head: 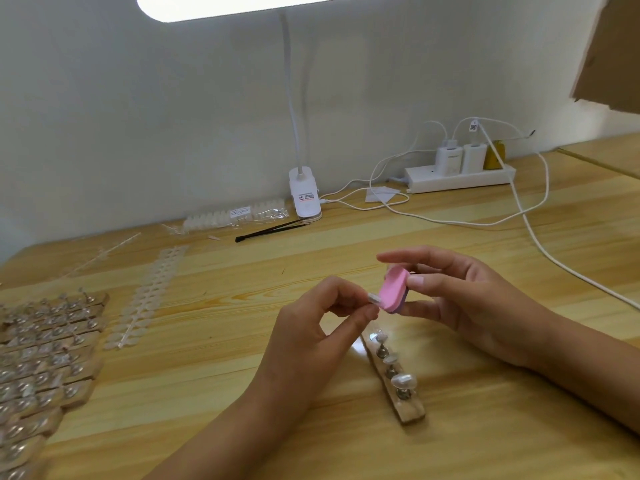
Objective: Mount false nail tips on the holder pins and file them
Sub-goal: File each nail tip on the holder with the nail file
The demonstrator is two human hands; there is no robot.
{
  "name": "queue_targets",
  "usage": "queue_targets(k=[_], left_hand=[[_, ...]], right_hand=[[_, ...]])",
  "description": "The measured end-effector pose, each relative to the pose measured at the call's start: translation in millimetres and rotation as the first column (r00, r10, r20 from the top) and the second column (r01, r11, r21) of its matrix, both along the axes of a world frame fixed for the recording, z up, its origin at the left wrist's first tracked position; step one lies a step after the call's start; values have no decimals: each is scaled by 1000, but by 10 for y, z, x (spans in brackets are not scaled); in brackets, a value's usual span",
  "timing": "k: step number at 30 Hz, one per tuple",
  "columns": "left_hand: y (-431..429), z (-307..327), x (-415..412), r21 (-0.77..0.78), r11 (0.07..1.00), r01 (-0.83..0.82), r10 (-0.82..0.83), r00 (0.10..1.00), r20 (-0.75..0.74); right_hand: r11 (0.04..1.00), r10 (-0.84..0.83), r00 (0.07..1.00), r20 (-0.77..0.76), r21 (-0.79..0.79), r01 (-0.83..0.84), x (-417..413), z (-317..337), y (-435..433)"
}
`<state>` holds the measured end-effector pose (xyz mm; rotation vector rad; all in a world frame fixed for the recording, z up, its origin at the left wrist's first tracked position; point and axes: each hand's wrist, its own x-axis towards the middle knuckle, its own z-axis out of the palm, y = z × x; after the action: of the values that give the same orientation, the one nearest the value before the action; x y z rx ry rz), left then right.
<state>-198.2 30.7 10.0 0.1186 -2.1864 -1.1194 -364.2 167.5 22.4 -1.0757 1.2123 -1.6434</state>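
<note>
My left hand [322, 317] pinches a small clear false nail tip [374, 299] between thumb and forefinger, above the table's middle. My right hand [464, 299] grips a pink and purple file block [394, 288], whose pink face touches the tip. Below the hands a wooden holder strip [405, 400] lies on the table, running toward me, with three nail tips [403, 380] seated on its metal pins.
At the left edge lie several more wooden holder strips [45, 355] with pins. A strip of loose nail tips [147, 299] lies beside them. Farther back are bagged tips [239, 214], black tweezers [270, 230], a clip lamp [304, 195], a power strip [457, 178] and white cables [540, 244].
</note>
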Motion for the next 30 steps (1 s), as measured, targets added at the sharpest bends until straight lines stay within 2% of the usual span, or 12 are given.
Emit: queue_targets(k=[7, 10, 15, 18, 23, 27, 30], left_hand=[[-29, 7, 3, 176, 984, -21, 29, 999, -44], [-27, 1, 3, 154, 988, -32, 40, 998, -55], [-27, -11, 5, 94, 994, -63, 66, 997, -34], [-20, -16, 8, 57, 996, -74, 76, 996, -35], [-15, -10, 6, 66, 995, -75, 78, 996, -43], [-26, -12, 5, 144, 987, -73, 80, 996, -45], [-18, -11, 1, 96, 993, -63, 67, 997, -38]], right_hand=[[997, -74, 983, 169, 20, 72, 49, 3, -46], [991, -109, 985, 134, 93, 97, 49, -10, -54], [984, 74, 997, -14, 161, -71, 69, -25, -26], [975, 120, 987, -103, 197, -98, 58, -43, -24], [978, 121, 990, -70, 181, -106, 52, -49, -39], [985, 119, 992, 41, 123, -123, 41, -37, -29], [979, 168, 986, 22, 114, -170, 50, -32, -15]])
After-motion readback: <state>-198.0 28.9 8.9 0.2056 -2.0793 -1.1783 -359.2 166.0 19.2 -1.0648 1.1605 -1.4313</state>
